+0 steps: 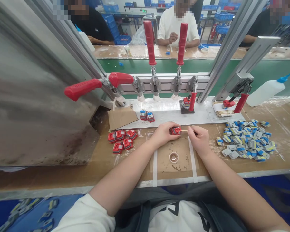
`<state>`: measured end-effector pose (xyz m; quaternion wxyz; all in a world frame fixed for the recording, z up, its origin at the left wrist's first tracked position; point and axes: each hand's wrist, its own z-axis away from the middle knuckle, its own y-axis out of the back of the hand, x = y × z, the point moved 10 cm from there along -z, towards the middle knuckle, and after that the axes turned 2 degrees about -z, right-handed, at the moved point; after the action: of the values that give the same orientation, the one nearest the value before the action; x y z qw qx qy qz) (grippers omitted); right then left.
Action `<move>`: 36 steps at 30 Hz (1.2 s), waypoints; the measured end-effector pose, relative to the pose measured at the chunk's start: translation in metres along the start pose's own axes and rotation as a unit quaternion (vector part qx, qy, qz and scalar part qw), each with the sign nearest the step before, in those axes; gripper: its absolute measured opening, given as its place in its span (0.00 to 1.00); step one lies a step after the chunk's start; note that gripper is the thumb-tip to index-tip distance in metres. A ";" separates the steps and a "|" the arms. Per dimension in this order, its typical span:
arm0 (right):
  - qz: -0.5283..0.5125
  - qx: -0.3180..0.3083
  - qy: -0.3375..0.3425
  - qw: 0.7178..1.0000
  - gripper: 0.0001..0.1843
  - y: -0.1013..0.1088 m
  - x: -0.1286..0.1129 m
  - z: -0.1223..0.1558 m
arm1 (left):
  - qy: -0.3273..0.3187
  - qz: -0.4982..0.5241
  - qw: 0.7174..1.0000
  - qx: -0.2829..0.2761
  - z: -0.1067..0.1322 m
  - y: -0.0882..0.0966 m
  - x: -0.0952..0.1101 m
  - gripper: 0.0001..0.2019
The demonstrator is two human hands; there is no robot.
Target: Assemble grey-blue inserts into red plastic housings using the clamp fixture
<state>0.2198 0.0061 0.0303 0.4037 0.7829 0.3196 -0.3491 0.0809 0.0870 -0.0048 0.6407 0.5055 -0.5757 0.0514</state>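
Beyond shirt (187, 212) and cup (169, 158): gripping red block (176, 130) with left hand (165, 133), pinching stick (184, 130) sideways toward it with right hand (200, 139).

Open on the near side, blocked beyond

Between the cup (174, 157) and the table edge (140, 184), the taped sheet (162, 165) leaves a free approach. Forearms (128, 170) flank the cup left and right. Just beyond it, the left hand (168, 133), red block (176, 130), thin stick (184, 130) and right hand (199, 138) bar the way; farther beyond stand red-handled clamps (149, 45). Well to its right, heaped grey-and-blue parts (252, 144) obstruct.
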 end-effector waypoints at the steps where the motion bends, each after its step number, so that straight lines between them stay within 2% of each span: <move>1: -0.023 -0.022 0.007 0.999 0.27 -0.002 -0.004 0.002 | -0.005 0.007 1.000 0.004 0.000 0.001 0.000 0.18; 3: -0.083 -0.117 0.038 0.989 0.27 -0.017 -0.017 0.008 | -0.023 0.025 0.999 0.006 0.000 0.002 0.003 0.19; 5: -0.127 -0.245 0.082 0.958 0.27 -0.040 -0.032 0.021 | -0.049 0.040 0.998 -0.001 0.000 0.000 0.006 0.20; 7: -0.130 -0.343 0.116 0.923 0.27 -0.059 -0.042 0.036 | -0.066 0.047 0.997 -0.006 0.000 0.000 0.008 0.21; 9: -0.102 -0.396 0.134 0.903 0.27 -0.073 -0.044 0.047 | -0.072 0.043 0.996 -0.004 0.000 0.000 0.008 0.21; 13: -0.069 -0.425 0.140 0.892 0.27 -0.083 -0.041 0.054 | -0.079 0.032 0.996 -0.005 0.000 -0.002 0.007 0.21; 15: -0.081 -0.418 0.129 0.896 0.27 -0.081 -0.039 0.052 | -0.080 0.034 0.996 -0.007 0.000 -0.002 0.007 0.21; 17: -0.103 -0.376 0.102 0.915 0.28 -0.072 -0.033 0.043 | -0.078 0.034 0.996 -0.006 0.000 -0.002 0.007 0.21; 18: -0.117 -0.332 0.076 0.933 0.29 -0.064 -0.026 0.034 | -0.077 0.034 0.996 -0.006 0.000 -0.001 0.008 0.20; 20: -0.152 -0.204 -0.005 0.967 0.29 -0.044 -0.003 0.015 | -0.074 0.032 0.997 -0.009 0.000 -0.002 0.008 0.20; 22: -0.191 -0.095 -0.094 0.973 0.29 -0.029 0.023 0.006 | -0.073 0.030 0.997 -0.016 0.000 -0.003 0.009 0.19; 23: -0.208 -0.066 -0.127 0.968 0.29 -0.027 0.034 0.005 | -0.073 0.029 0.997 -0.019 0.000 -0.004 0.009 0.19; 25: -0.226 -0.054 -0.160 0.959 0.29 -0.031 0.044 0.003 | -0.075 0.027 0.997 -0.022 0.000 -0.004 0.010 0.19; 28: -0.233 -0.053 -0.172 0.956 0.28 -0.034 0.048 0.001 | -0.074 0.025 0.997 -0.021 0.000 -0.004 0.010 0.18; 36: -0.220 -0.075 -0.162 0.959 0.28 -0.036 0.045 0.001 | -0.076 0.021 0.997 -0.026 0.000 -0.004 0.012 0.18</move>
<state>0.2164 0.0322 -0.0207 0.4209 0.5935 0.4401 -0.5262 0.0880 0.0788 0.0022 0.6070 0.4788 -0.6342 0.0110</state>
